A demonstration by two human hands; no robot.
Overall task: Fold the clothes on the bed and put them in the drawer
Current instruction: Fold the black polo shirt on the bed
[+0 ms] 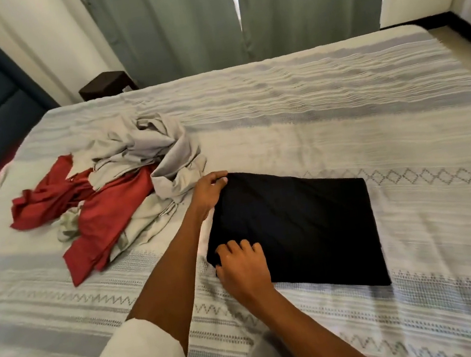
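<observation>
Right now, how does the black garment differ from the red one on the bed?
The black garment lies flat in a neat rectangle; the red garment is crumpled and spread out. Both hands, left hand and right hand, grip the black garment's left edge; nothing holds the red one, tangled among grey clothes. Both rest on the striped bedspread.

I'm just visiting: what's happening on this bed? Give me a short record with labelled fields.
Setting: bed with a striped cover
Being folded: black garment, lying flat as a rectangle
Left hand: grips the garment's far left corner
Right hand: grips its near left corner
Still unfolded: crumpled pile of a red garment and a grey garment, left of the black one
Drawer: not in view
</observation>
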